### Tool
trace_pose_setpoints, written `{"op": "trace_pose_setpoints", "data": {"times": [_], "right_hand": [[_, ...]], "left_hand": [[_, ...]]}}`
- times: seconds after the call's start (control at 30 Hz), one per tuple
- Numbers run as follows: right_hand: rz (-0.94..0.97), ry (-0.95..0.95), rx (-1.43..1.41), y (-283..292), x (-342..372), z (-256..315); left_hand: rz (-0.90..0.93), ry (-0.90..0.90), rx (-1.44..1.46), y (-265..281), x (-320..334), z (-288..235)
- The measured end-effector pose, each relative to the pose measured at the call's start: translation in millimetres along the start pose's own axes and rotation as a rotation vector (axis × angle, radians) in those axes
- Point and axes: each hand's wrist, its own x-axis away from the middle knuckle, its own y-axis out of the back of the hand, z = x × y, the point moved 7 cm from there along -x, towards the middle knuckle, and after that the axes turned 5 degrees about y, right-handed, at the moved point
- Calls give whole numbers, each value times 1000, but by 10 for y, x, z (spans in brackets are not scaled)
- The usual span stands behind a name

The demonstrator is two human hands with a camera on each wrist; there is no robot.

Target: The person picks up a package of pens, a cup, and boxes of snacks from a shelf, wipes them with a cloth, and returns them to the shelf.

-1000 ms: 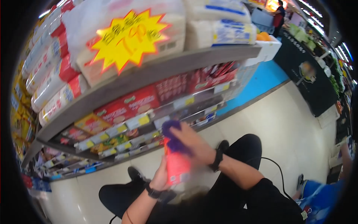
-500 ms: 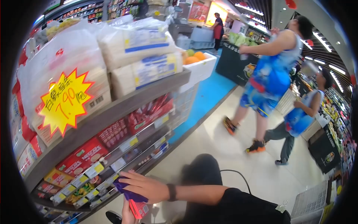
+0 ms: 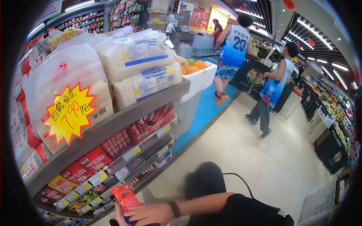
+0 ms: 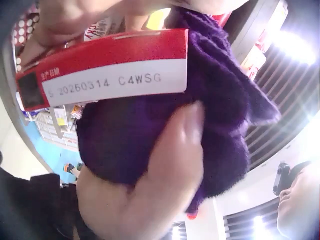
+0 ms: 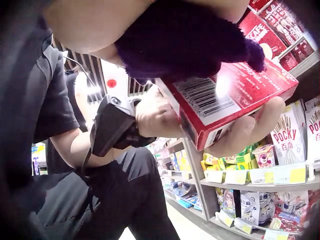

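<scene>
A red box stands up from my left hand at the lower edge of the head view; the fingers curl round its underside in the right wrist view. My right hand lies against the box with a purple cloth under it. In the left wrist view the right hand pinches the cloth with its thumb, right beside the box, whose white strip carries printed digits. The box shows a barcode in the right wrist view, where the cloth covers one end.
A shelf unit at the left holds red boxes and snacks, with bagged noodles and a yellow price sign on top. A white crate of oranges juts out at its end. Two people in blue walk in the aisle.
The cloth and right hand have slid down the box, uncovering its upper part. Both hands sit lower in the head view. The two people have walked farther away.
</scene>
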Motion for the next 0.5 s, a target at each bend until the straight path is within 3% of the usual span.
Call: {"op": "trace_pose_setpoints", "data": {"times": [0.1,0.2,0.23,0.43,0.5], "right_hand": [[25,80,79,97,-22,69],[72,-200,89,28,132,-98],[-3,-198,140,6,196,-191],[-117,-396,388,392,189,-334],[-180,-454,432,485,271,-425]], "left_hand": [[66,89,-41,-140,35,88],[14,109,53,-164,12,111],[22,0,-49,-269,58,72],[145,-116,-117,-432,-24,337],[165,-78,-155,-576,31,343]]}}
